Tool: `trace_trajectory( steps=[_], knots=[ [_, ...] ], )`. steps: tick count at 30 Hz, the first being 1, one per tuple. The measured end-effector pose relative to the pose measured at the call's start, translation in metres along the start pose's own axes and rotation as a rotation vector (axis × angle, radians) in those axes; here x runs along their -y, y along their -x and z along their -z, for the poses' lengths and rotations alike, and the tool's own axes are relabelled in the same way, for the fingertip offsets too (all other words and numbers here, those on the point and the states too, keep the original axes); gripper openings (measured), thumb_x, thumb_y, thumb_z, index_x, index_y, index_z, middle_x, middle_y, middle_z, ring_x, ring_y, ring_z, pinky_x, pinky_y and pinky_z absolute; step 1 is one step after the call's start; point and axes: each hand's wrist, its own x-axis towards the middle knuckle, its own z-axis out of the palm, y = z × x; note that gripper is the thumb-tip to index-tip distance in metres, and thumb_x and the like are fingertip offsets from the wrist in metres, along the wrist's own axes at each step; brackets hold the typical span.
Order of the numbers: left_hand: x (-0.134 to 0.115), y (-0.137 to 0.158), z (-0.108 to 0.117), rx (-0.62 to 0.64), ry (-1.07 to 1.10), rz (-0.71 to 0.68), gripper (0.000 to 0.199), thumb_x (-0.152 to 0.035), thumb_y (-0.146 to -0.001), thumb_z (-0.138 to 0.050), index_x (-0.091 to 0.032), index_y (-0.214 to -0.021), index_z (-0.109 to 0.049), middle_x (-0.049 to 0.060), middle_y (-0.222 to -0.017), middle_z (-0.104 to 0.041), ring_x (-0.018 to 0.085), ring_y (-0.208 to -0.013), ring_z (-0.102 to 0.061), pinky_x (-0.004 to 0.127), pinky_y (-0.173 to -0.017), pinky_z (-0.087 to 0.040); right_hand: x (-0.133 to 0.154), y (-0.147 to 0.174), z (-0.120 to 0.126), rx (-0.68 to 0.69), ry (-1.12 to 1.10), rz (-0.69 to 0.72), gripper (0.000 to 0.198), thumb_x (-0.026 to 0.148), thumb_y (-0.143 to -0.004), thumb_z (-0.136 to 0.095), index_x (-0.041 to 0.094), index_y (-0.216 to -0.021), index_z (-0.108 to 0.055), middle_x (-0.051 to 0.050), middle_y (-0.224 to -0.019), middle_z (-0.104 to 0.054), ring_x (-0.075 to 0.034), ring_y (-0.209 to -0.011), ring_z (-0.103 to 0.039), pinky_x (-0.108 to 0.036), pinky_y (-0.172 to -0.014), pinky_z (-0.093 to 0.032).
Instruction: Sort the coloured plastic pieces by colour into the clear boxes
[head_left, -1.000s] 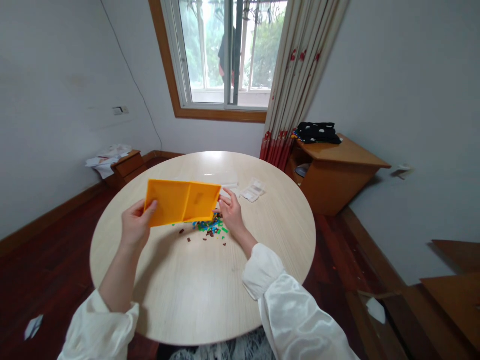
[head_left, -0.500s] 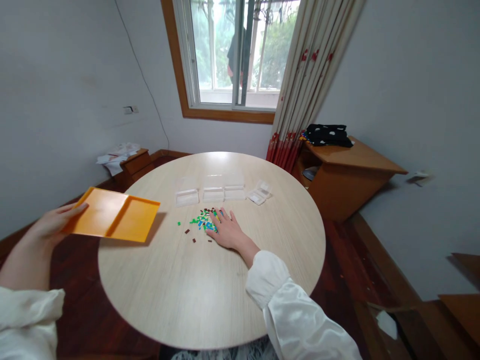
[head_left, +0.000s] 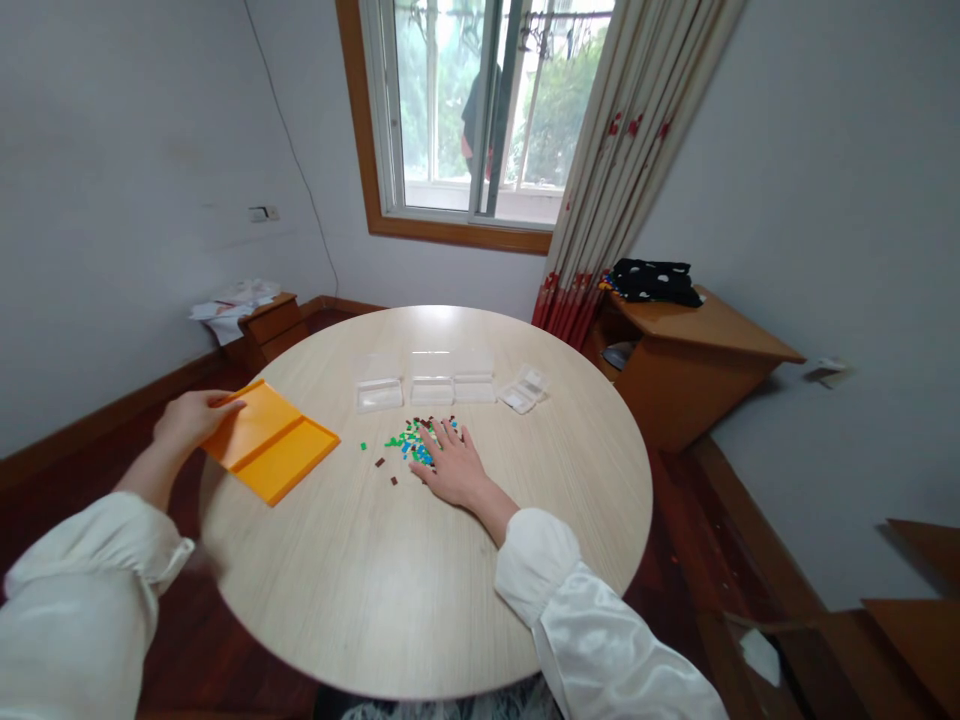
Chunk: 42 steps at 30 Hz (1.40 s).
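My left hand [head_left: 193, 415] grips the far left edge of an orange two-section tray [head_left: 281, 452], thumb on its upper face. The tray is tilted over the left rim of the table. My right hand [head_left: 450, 465] lies flat with spread fingers on a heap of small coloured pieces [head_left: 409, 440], which are green, blue and brown; part of the heap is hidden under it. A few brown pieces [head_left: 394, 481] and a green one [head_left: 364, 446] lie loose to the left of the heap.
Behind the heap stand clear plastic boxes [head_left: 379, 396] with lids raised, and a smaller clear case [head_left: 523, 390] is to their right. All are on the round wooden table [head_left: 360, 590]. A wooden cabinet [head_left: 697, 350] with black cloth stands at the back right.
My left hand has moved right and slightly up, turning the orange tray so its right end points down toward me. My right hand stays on the pieces. The view has shifted slightly.
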Motion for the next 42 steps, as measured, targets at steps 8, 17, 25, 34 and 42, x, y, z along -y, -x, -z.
trace_trajectory(
  steps=[8,17,25,34,42],
  knots=[
    [-0.064,0.059,-0.02,0.081,-0.428,-0.011,0.06,-0.049,-0.088,-0.027,-0.014,-0.136,-0.039,0.021,-0.138,-0.037,0.038,-0.126,-0.035,0.058,-0.097,-0.029,-0.002,0.0,0.003,-0.01,0.038,-0.043,0.064,0.055,-0.092,-0.021,0.018,-0.144,-0.021,-0.01,-0.152,-0.016,-0.024,-0.14,-0.011,-0.046,-0.112,-0.006],
    [-0.062,0.137,-0.077,0.271,-0.532,-0.038,0.065,-0.059,-0.086,-0.016,-0.027,-0.141,-0.031,0.022,-0.147,-0.024,0.039,-0.135,-0.019,0.063,-0.101,-0.014,-0.003,-0.002,-0.002,0.057,0.029,-0.113,0.069,0.058,-0.09,-0.022,0.019,-0.146,-0.016,-0.011,-0.152,-0.012,-0.025,-0.141,-0.006,-0.047,-0.111,-0.003],
    [-0.044,0.075,-0.086,0.296,-0.575,-0.448,0.05,-0.048,-0.089,-0.022,-0.036,-0.132,-0.044,0.012,-0.138,-0.043,0.034,-0.131,-0.03,0.057,-0.1,-0.02,-0.006,-0.003,0.006,-0.012,0.037,-0.171,0.071,0.062,-0.088,-0.023,0.021,-0.146,-0.015,-0.011,-0.153,-0.01,-0.027,-0.141,-0.002,-0.049,-0.11,-0.002],
    [-0.059,0.055,-0.083,0.387,-0.541,-0.539,0.045,-0.044,-0.087,-0.032,-0.032,-0.122,-0.057,0.01,-0.133,-0.05,0.033,-0.13,-0.032,0.059,-0.102,-0.017,-0.006,-0.002,0.001,0.06,0.021,-0.13,0.07,0.061,-0.088,-0.021,0.019,-0.145,-0.02,-0.01,-0.151,-0.019,-0.026,-0.14,-0.01,-0.049,-0.11,-0.004],
    [-0.114,0.161,-0.121,0.34,-0.36,-0.716,0.063,-0.052,-0.089,-0.023,-0.015,-0.14,-0.031,0.015,-0.147,-0.029,0.027,-0.137,-0.021,0.049,-0.11,-0.014,-0.012,-0.004,0.002,0.047,0.029,-0.209,0.069,0.057,-0.091,-0.017,0.015,-0.145,-0.016,-0.009,-0.152,-0.015,-0.024,-0.141,-0.008,-0.046,-0.112,-0.003]
  ],
)
